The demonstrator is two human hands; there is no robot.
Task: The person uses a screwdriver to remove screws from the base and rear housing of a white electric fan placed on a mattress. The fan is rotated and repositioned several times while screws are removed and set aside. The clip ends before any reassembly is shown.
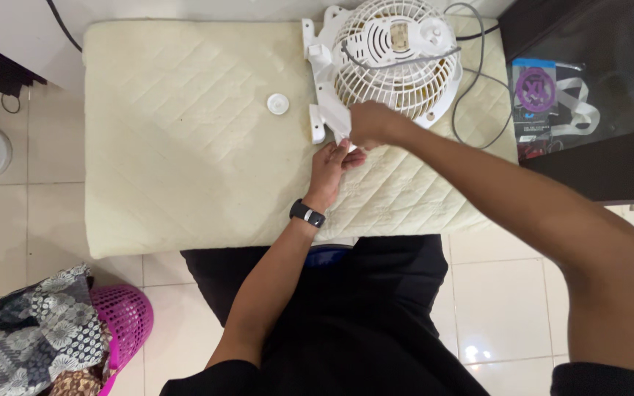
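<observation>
**Two hands at the bracket of a white fan on a quilted mat**

A white electric fan (394,59) lies face-down on a cream quilted mat (185,147), near the mat's far right corner. Its round slotted grille faces up, and a grey cord (471,81) loops from its back across the mat's right edge. Along the fan's left side runs a white plastic bracket (322,81), its lower end pointing toward the person.

The right hand (374,125) is curled closed over the lower end of that bracket, at the rim of the grille; the fingers wrap down and hide what lies beneath them. The left hand (335,163) sits just below it, fingers pinched narrow around a small white piece right at the bracket's tip, touching the right hand. Whether that piece is part of the bracket or separate, the view does not show. A black wristband (307,213) circles the left wrist.

A small round white cap (278,104) rests alone on the mat, left of the fan and apart from both hands.

The mat lies on a pale tiled floor (500,301). At the lower left stands a pink mesh basket (128,315) with patterned cloth (31,337) draped over it. To the right, a dark cabinet (596,169) holds a flat packet with a purple disc (535,92).
</observation>
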